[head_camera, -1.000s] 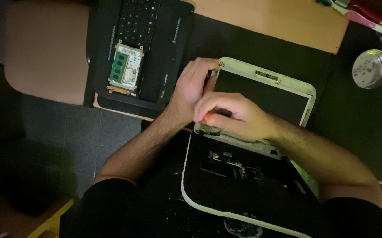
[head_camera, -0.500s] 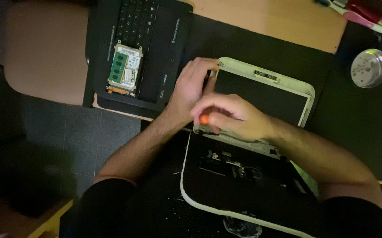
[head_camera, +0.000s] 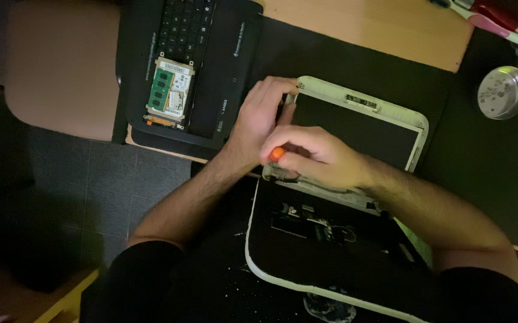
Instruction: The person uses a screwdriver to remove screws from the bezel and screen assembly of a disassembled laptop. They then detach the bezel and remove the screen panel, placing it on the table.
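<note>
- The right hand (head_camera: 322,158) is closing its grip around a small screwdriver with an orange cap (head_camera: 277,154), near the middle of the frame, driving it down at the hinge corner of a small white-edged laptop (head_camera: 360,104).
- The left hand (head_camera: 259,116) is bracing the screen's upper-left corner, fingers resting on the bezel; it is pressing rather than clamped on anything, so I cannot tell its grip any closer.
- The laptop's opened base (head_camera: 307,251) is lying toward the bottom of the frame, its innards showing.
- To do this well, I judge the tool should be staying square to the screw, with steady downward pressure, while the left hand is keeping the lid from rocking.
- A removed black keyboard panel (head_camera: 211,60) carrying a green memory board on a drive (head_camera: 169,90) is sitting at upper left on the worktop (head_camera: 360,30); a round tin (head_camera: 503,93) is waiting at upper right.
</note>
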